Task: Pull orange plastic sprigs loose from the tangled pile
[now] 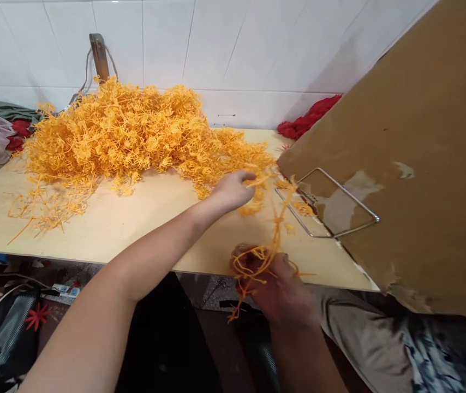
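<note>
A large heap of orange plastic flower sprigs (135, 131) lies along the back of the pale tabletop. At the heap's right end, my left hand (235, 191) has its fingers curled on an orange sprig (262, 180), partly hidden and blurred. Lower down, at the table's front edge, my right hand (280, 286) is closed around a loose bunch of thin orange plastic stems (268, 259). Some of these stems rise toward the left hand, and others hang below the right palm.
On the right leans a big brown board (421, 136) with a bent metal wire handle (347, 192). Red plastic pieces (309, 117) lie behind it by the tiled wall. A dark speaker-like box (12, 327) with a red flower piece (36, 316) sits below the table (143, 224) at left.
</note>
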The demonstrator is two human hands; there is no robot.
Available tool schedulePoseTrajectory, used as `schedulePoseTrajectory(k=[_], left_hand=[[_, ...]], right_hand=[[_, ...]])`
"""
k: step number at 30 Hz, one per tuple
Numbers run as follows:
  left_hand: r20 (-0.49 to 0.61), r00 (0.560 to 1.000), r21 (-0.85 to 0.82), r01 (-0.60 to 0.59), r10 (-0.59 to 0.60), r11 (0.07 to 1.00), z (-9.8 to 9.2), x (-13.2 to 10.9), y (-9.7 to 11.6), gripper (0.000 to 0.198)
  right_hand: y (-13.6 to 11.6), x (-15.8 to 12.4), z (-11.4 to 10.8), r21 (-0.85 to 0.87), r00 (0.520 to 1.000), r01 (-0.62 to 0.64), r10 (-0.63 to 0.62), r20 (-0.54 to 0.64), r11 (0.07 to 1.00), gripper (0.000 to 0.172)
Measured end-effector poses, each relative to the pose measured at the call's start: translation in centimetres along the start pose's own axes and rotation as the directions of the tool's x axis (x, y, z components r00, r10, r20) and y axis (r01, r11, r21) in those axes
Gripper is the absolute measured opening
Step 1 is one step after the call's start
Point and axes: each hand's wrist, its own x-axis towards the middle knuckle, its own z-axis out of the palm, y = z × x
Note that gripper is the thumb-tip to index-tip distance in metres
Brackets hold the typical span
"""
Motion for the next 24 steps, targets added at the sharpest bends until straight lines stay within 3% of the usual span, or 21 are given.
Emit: schedulePoseTrajectory(k=[4,10,14,18,22,24], left_hand=[[0.227,0.974,-0.411,0.117,-0.023,0.904,-2.5,-5.2,-0.5,0.033],[0.268,0.956,-0.64,0.083,0.121,0.764,-6.4,-14.2,-2.7,0.056],[0.123,0.982,-0.692,-0.02,0.145,0.722,-7.4,-17.6,-4.1,0.054],[0.023,0.997,-0.642,-0.04,0.071,0.765,-8.0,-20.2,-4.6,0.044],[-0.12,0.99,-0.447,0.008,-0.069,0.894,-10.3,-23.5,-4.1,0.022],[-0.237,0.957,-0.282,0.1,-0.17,0.954,-11.9,-25.5,-3.8,0.02]], right_hand=[[1.0,-0.2,0.7,-0.039,0.999,-0.041,0.042,0.015,0.998,0.038],[2.9,0.0,3.3,-0.061,0.983,-0.021,0.032,0.183,0.998,0.029],[4.3,-0.3,5.6,-0.134,0.942,-0.009,0.053,0.332,0.991,0.027],[4.7,-1.5,7.4,-0.24,0.908,-0.032,0.128,0.398,0.97,0.026],[4.7,-2.6,7.9,-0.423,0.897,0.115,0.09,0.434,0.899,0.022],[4.6,-2.8,7.7,-0.488,0.901,0.201,0.036,0.433,0.849,0.02]])
